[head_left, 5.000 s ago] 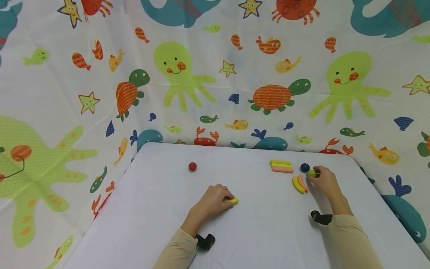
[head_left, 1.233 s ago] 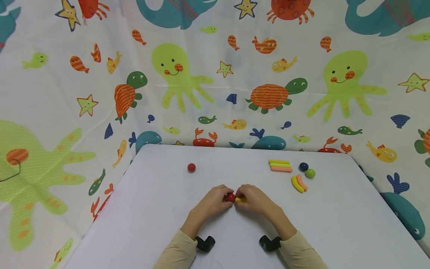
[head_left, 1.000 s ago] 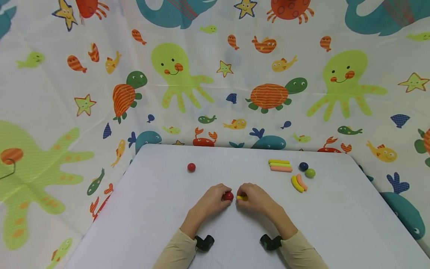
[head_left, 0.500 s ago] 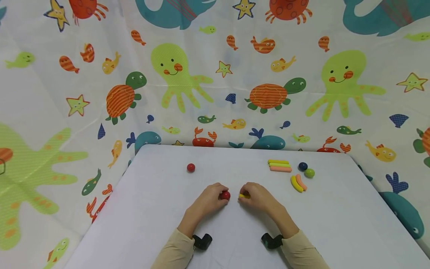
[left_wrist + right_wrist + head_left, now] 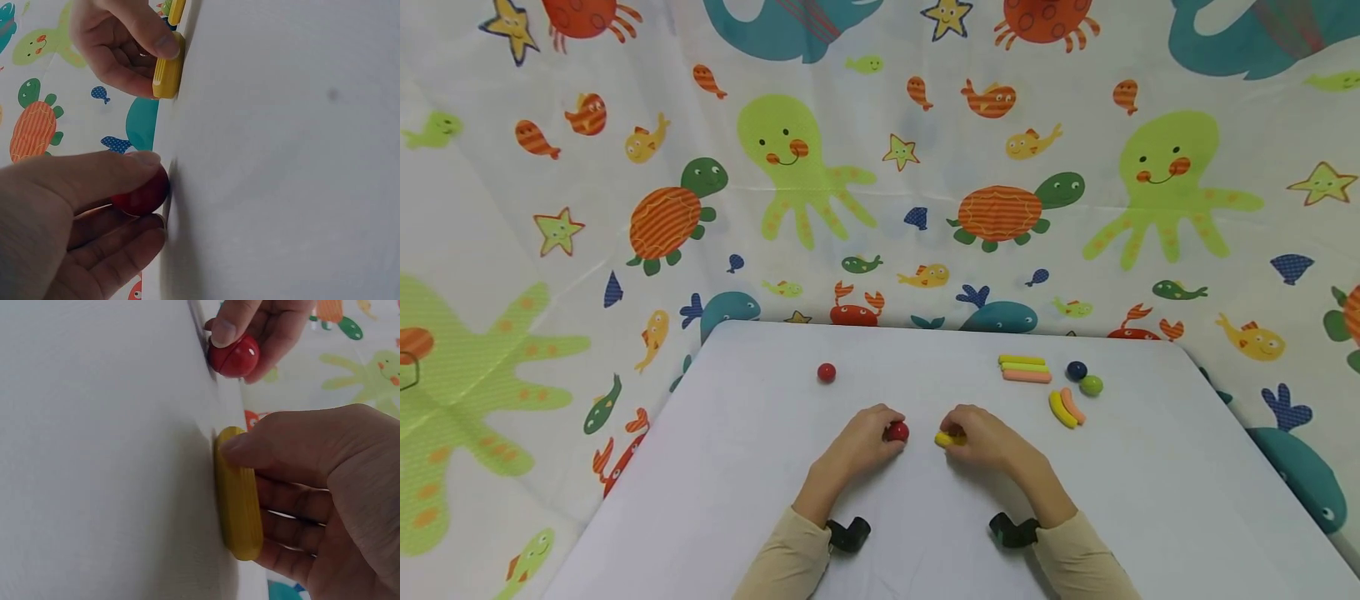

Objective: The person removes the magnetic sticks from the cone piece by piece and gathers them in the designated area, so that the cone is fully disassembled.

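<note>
My left hand pinches a small shiny red ball between thumb and fingers, low over the white tabletop. Just right of it, my right hand grips a short, ridged yellow stick that looks like modelling clay. Thumb on one face, fingers behind, the stick lies along the table surface in the right wrist view. A narrow gap separates the two hands. Farther back on the left sits a second red ball. The held ball, seen from the right wrist, shows a thin groove across it.
At the back right lie straight yellow, lime and salmon sticks side by side. Beside them are a dark blue ball, a green ball, a curved yellow stick and a curved salmon stick. A sea-animal curtain hangs behind.
Five seconds ago my left hand held yellow and my right was at the green ball. By 1.2 s ago they held red ball and yellow stick, close together; since then they have drawn apart.
</note>
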The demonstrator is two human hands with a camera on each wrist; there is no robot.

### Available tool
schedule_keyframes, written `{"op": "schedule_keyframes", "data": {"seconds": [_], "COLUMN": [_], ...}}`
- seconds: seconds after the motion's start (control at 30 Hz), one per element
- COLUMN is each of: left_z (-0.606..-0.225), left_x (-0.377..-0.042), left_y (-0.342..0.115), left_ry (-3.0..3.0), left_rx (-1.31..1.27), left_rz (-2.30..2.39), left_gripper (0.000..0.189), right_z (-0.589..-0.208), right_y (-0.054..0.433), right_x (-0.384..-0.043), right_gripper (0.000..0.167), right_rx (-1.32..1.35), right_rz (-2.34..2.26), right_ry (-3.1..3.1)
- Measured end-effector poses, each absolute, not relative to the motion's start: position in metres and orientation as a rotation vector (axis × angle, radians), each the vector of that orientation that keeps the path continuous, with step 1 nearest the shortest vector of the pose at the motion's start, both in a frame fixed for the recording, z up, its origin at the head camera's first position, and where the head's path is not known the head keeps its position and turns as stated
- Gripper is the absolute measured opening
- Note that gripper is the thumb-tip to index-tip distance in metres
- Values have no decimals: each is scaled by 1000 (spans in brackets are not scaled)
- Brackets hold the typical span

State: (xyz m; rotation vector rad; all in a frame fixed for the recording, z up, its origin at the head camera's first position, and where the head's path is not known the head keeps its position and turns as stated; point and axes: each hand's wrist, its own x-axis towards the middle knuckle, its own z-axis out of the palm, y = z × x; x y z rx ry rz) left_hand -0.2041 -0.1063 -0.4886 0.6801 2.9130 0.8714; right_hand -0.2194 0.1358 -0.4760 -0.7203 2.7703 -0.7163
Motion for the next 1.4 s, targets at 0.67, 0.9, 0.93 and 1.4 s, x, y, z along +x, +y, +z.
{"op": "schedule_keyframes", "data": {"seconds": [0.67,0.9,0.93,1.4], "left_z": [-491,-490,-489,-489], "left_x": [-205,-206,-206,-208], "left_y": [-106,-106,-106,-107], "left_ry": [2920,2913,2913,2916], "left_rx": [709,701,702,718], "left_rz": [888,900,901,890], "left_gripper": [36,36,36,36], "right_z": [-474,-472,-472,-483], "right_y": [141,155,158,197], "right_x": [-224,-235,-237,-249], "right_gripper": [21,24,25,32], "right_rx": [-603,-425,-403,-103], "right_rz": [-766,-827,-836,-940], "right_ry": [2793,2897,2904,2999]}}
